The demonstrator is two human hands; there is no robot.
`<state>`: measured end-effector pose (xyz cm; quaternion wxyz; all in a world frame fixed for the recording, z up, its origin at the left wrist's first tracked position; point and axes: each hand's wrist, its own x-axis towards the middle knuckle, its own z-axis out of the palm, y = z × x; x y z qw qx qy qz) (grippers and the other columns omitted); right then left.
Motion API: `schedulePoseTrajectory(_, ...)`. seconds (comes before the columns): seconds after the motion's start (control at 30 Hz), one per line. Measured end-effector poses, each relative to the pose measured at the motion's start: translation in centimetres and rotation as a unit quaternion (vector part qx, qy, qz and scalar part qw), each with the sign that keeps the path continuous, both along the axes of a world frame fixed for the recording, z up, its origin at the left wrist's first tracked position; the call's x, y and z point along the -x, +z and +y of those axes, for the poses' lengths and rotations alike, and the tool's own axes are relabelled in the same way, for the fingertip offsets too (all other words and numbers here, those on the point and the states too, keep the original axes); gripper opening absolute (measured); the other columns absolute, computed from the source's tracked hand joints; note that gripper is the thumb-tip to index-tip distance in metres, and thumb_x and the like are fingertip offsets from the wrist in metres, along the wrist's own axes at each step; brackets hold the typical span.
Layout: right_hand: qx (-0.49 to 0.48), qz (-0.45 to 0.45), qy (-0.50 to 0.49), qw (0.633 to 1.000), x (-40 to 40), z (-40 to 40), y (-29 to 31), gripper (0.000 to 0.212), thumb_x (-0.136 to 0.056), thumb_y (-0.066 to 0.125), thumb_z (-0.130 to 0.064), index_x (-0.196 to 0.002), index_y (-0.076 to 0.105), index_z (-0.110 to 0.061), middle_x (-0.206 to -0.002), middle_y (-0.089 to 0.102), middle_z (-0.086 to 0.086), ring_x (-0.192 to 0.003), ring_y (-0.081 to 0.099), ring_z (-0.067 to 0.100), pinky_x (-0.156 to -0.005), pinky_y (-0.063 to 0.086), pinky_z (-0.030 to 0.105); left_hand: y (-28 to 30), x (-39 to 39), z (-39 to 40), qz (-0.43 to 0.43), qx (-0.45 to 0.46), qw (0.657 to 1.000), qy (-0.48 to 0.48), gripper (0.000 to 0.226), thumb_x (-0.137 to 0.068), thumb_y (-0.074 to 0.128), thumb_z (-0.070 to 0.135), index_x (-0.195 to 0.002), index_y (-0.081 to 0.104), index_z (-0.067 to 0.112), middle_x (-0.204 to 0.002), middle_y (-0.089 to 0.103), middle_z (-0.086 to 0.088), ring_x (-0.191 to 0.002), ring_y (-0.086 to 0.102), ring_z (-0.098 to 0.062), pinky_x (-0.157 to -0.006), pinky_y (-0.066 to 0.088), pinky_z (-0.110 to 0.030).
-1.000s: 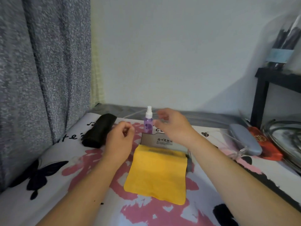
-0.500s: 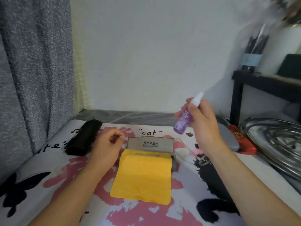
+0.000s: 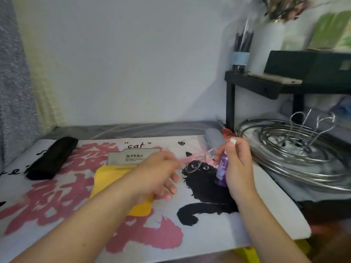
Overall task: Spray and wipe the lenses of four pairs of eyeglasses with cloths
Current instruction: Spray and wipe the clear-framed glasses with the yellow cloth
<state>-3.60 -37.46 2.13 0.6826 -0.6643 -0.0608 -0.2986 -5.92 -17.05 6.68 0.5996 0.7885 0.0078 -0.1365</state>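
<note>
Soft, even indoor light fills the room, a little dim, with no hard glare on the pale wall [image 3: 133, 59] beyond the hands. A faint grey shadow spreads on that wall left of the black shelf [image 3: 266, 86]. The left hand [image 3: 159, 173] is smeared by motion blur (its fingers hardly separate), while the right hand [image 3: 237, 168] reads sharper. The metal rack [image 3: 296, 154] to its right catches thin highlights. Edges bow and soften, and everything on the shelf looks hazy.
</note>
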Motion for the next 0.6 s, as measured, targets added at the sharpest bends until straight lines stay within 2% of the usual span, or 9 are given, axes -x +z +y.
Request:
schedulePoseTrajectory(0.03,-0.002,-0.004,0.007,1.000,0.2,0.1,0.0,0.019,-0.111,0.038,-0.021,-0.096,0.048,-0.014,-0.070,0.059,0.000,-0.060,0.056,0.017,-0.065,0.050,0.030,-0.5,-0.1,-1.4,0.057,0.004,0.998,-0.015,0.012,-0.102,0.053,0.025,-0.105,0.055,0.014,-0.083,0.060,-0.012,-0.052,0.058,-0.024,-0.054,0.050,-0.032)
schedulePoseTrajectory(0.1,-0.012,-0.005,0.020,1.000,0.4,0.0,0.1,0.019,-0.111,0.038,-0.021,-0.096,0.049,-0.016,-0.072,0.062,0.002,-0.059,0.056,0.018,-0.063,0.050,0.028,-1.6,-0.6,-3.3,0.102,0.038,0.994,0.020,0.015,-0.103,0.050,0.029,-0.105,0.050,0.014,-0.083,0.056,-0.012,-0.049,0.058,-0.022,-0.054,0.053,-0.032)
schedulePoseTrajectory(0.23,-0.011,0.009,0.010,1.000,0.0,-0.5,0.0,0.018,-0.111,0.036,-0.022,-0.101,0.051,-0.020,-0.072,0.064,0.000,-0.058,0.055,0.020,-0.063,0.049,0.032,-2.5,-2.2,-5.1,0.100,0.115,0.979,0.134,0.016,-0.103,0.049,0.023,-0.091,0.050,0.012,-0.078,0.048,-0.010,-0.048,0.053,-0.020,-0.043,0.050,-0.027)
schedulePoseTrajectory(0.37,-0.011,0.011,-0.003,1.000,-0.2,-0.6,0.0,0.018,-0.111,0.035,-0.022,-0.102,0.051,-0.019,-0.068,0.061,0.000,-0.055,0.053,0.019,-0.059,0.049,0.033,-2.6,-3.2,-5.5,0.074,0.098,0.981,0.153,0.010,-0.100,0.042,0.006,-0.095,0.051,0.010,-0.078,0.047,-0.008,-0.046,0.051,-0.018,-0.038,0.047,-0.023)
schedulePoseTrajectory(0.43,-0.013,0.025,-0.002,1.000,-0.2,-0.7,0.0,0.018,-0.111,0.036,-0.025,-0.104,0.051,-0.019,-0.073,0.060,0.005,-0.056,0.053,0.021,-0.057,0.050,0.032,-2.5,-3.3,-5.8,0.053,0.088,0.984,0.142,0.012,-0.100,0.041,0.004,-0.095,0.049,0.011,-0.077,0.050,-0.009,-0.044,0.052,-0.018,-0.040,0.049,-0.026)
schedulePoseTrajectory(0.5,-0.007,0.058,-0.003,0.998,-0.1,-0.7,-0.1,0.020,-0.110,0.037,-0.032,-0.098,0.052,-0.027,-0.074,0.059,0.007,-0.058,0.054,0.019,-0.052,0.049,0.030,-2.0,-3.4,-5.6,0.008,0.050,0.989,0.139,0.010,-0.101,0.041,0.007,-0.096,0.049,0.010,-0.074,0.054,-0.011,-0.045,0.054,-0.022,-0.043,0.050,-0.028)
schedulePoseTrajectory(0.57,0.014,0.111,0.001,0.994,-0.2,-0.7,-0.2,0.024,-0.108,0.038,-0.039,-0.091,0.054,-0.034,-0.070,0.060,0.002,-0.059,0.056,0.017,-0.046,0.047,0.029,-1.8,-3.9,-4.4,-0.094,-0.051,0.985,0.135,0.015,-0.102,0.044,0.012,-0.091,0.052,0.015,-0.078,0.060,-0.009,-0.052,0.061,-0.027,-0.040,0.042,-0.024)
schedulePoseTrajectory(0.6,0.021,0.133,0.008,0.991,-0.3,-0.6,-0.3,0.023,-0.107,0.040,-0.040,-0.092,0.055,-0.033,-0.070,0.061,-0.001,-0.060,0.058,0.016,-0.048,0.048,0.031,-1.7,-4.1,-3.5,-0.157,-0.101,0.973,0.133,0.017,-0.103,0.046,0.015,-0.087,0.053,0.017,-0.081,0.061,-0.006,-0.057,0.063,-0.027,-0.040,0.038,-0.025)
